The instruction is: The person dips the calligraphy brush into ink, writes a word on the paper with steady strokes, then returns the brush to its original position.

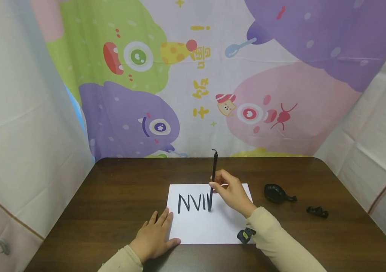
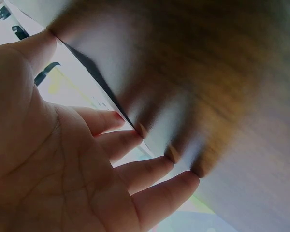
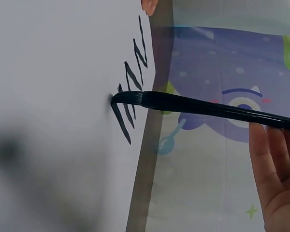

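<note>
My right hand pinches a black writing brush, held nearly upright over the white sheet of paper. In the right wrist view the wet, bent bristles touch the paper at the end of a slanting black stroke. A row of black letters, reading NVI and then further strokes, runs leftward from the brush. At the sheet's left edge, my left hand lies with fingers spread, thumb on the paper's lower left corner. In the left wrist view its palm shows, with fingertips against the surface.
Right of the paper on the dark wooden table sits a black dish with a handle. Farther right lies a small dark object, its kind unclear. A cartoon-printed cloth hangs behind the table, with pale cloth at both sides.
</note>
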Tool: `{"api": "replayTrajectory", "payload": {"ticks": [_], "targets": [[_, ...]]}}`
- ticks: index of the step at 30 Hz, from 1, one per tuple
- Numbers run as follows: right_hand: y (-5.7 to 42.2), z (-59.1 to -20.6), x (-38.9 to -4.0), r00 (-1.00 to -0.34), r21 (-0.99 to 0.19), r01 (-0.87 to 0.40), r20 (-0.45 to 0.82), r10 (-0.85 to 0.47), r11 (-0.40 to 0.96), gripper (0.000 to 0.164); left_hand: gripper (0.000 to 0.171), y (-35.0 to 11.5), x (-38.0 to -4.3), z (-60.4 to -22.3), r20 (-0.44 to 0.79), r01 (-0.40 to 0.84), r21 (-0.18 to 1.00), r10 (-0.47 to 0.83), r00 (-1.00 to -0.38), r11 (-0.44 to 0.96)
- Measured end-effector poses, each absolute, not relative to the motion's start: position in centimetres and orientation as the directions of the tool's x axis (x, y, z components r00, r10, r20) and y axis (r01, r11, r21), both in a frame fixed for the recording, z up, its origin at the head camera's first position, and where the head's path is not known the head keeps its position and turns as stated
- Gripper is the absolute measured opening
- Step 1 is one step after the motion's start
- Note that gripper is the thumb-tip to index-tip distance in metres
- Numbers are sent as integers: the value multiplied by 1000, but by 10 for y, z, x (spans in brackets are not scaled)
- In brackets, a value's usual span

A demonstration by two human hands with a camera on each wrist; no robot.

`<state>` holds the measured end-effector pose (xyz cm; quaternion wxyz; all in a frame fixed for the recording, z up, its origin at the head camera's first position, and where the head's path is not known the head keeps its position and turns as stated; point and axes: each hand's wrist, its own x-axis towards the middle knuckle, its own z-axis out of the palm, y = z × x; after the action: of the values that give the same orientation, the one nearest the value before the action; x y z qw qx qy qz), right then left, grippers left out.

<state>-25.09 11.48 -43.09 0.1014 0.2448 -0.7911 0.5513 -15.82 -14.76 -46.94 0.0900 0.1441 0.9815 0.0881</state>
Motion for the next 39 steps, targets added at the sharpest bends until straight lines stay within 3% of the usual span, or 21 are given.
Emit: {"api": "replayTrajectory", "payload": {"ticks": [11, 19, 27, 39], "targets": [[121, -425, -265, -828, -778, -560, 516, -220, 284, 11, 88, -148, -159, -469, -153, 266, 196, 298, -942, 944], [119, -421, -277, -846, -814, -534, 517, -135, 229, 14, 88, -149, -159, -471, -150, 268, 197, 299, -942, 943], [111, -404, -264, -852, -813, -524, 507, -133, 255, 12, 88, -148, -159, -472, -148, 272, 186, 301, -942, 944], [115, -437, -288, -847, -808, -531, 517, -124, 254, 12, 88, -148, -159, -470, -157, 271, 192, 303, -940, 943]]}}
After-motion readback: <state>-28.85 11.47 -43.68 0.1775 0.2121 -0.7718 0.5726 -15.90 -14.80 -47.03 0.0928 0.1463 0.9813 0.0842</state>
